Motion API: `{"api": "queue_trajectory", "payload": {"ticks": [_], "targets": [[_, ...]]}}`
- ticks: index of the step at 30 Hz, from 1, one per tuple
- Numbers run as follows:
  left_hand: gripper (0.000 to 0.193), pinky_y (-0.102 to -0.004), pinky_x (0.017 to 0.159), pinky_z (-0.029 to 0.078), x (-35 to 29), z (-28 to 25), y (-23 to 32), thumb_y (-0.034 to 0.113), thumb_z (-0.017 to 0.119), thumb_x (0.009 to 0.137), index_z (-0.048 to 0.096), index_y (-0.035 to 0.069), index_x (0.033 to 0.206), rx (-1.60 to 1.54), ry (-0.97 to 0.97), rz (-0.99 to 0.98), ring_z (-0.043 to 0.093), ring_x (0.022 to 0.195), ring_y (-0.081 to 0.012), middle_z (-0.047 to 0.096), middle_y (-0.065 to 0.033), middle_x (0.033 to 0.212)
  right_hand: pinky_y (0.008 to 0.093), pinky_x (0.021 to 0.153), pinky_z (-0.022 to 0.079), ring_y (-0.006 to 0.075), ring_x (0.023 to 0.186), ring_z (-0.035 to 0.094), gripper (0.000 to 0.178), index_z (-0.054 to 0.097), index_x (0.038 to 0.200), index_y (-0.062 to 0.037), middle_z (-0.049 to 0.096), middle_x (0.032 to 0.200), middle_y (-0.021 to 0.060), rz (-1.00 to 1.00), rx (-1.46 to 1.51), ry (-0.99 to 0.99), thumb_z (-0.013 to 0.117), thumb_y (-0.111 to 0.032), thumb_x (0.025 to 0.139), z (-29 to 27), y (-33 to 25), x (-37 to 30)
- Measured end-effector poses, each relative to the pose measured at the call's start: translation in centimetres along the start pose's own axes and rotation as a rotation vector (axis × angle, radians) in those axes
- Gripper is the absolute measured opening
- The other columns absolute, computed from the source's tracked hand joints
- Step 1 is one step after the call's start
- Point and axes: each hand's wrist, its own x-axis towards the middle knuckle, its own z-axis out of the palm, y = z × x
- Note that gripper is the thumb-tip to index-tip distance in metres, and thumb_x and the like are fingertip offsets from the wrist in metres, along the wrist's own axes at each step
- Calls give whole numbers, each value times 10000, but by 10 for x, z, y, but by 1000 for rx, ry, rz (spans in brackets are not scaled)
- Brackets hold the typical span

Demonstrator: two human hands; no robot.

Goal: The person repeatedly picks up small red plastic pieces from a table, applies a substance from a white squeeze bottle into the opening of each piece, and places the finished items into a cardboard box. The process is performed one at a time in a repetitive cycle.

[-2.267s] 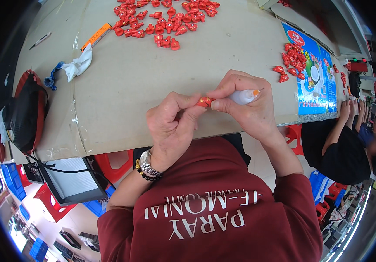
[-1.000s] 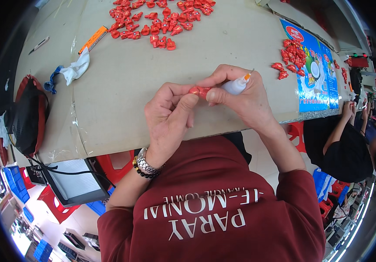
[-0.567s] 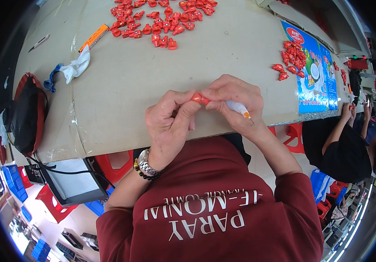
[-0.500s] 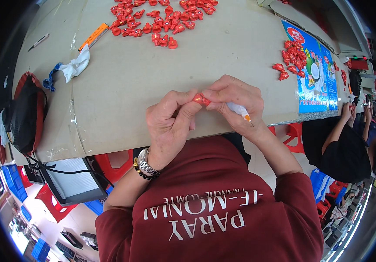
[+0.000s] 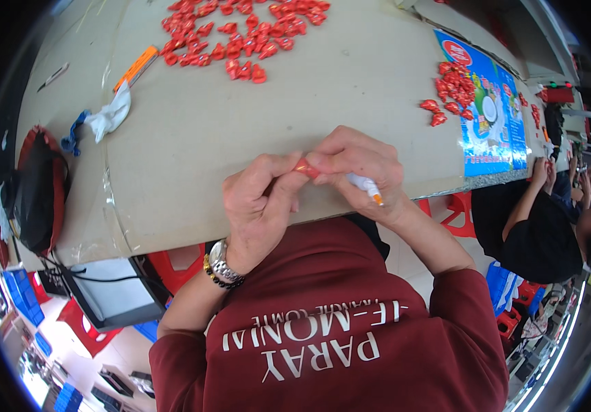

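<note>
A small glossy red piece is pinched between both my hands above the table's near edge. My left hand grips its left end with thumb and forefinger, the other fingers curled in. Thumb and forefinger of my right hand close on its right end. Tucked in the same right hand is a slim white applicator tube with an orange tip pointing down to the right. Fingertips cover much of the red piece, so its exact kind cannot be made out.
Several similar red pieces lie loose at the far side of the table; another heap rests on a blue printed sheet. An orange box, white cloth, pen and black-red bag are left. Co-worker's hands at right.
Both hands keep their hold on the red piece, with only small finger shifts. The tube's tip has tilted a little, and the whole view has shifted slightly.
</note>
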Motion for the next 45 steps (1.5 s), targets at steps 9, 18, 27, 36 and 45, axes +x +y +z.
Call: {"api": "queue_trajectory", "payload": {"ticks": [9, 18, 27, 36, 45], "targets": [[370, -152, 412, 300, 9, 2, 13, 215, 606, 911, 545, -23, 1189, -45, 15, -160, 416, 481, -14, 618, -20, 750, 280, 579, 499, 190, 695, 621, 225, 661, 915, 4, 647, 798, 99, 47, -124, 211, 705, 86, 711, -13, -8, 2], [476, -214, 559, 385, 37, -6, 43, 444, 529, 925, 546, -7, 1077, -953, 158, -792, 480, 657, -101, 561, -41, 909, 341, 674, 500, 262, 781, 632, 154, 657, 892, -31, 653, 826, 100, 276, -1006, 379, 694, -33, 742, -104, 32, -9], [271, -325, 978, 451, 32, -3, 45, 12, 499, 891, 493, -59, 1152, -1032, 81, -702, 553, 1078, -299, 555, -170, 1113, 321, 690, 490, 239, 792, 620, 176, 661, 915, -48, 631, 820, 92, 418, -973, 316, 691, -25, 743, -103, 16, -6], [389, -197, 576, 422, 25, -7, 29, 115, 604, 895, 482, -21, 1239, -681, -118, -483, 559, 693, -98, 602, -68, 927, 232, 690, 447, 106, 757, 562, 425, 450, 1111, -36, 504, 1028, 64, 565, 73, 339, 521, 105, 716, -71, -27, 12], [415, -180, 475, 355, 16, -14, 20, 169, 615, 900, 494, 1, 1260, -429, -53, -428, 500, 566, -63, 589, -37, 806, 276, 760, 466, 142, 819, 584, 293, 509, 1042, -19, 508, 1064, 87, 367, -219, 132, 566, 87, 775, -39, -39, 16]]}}
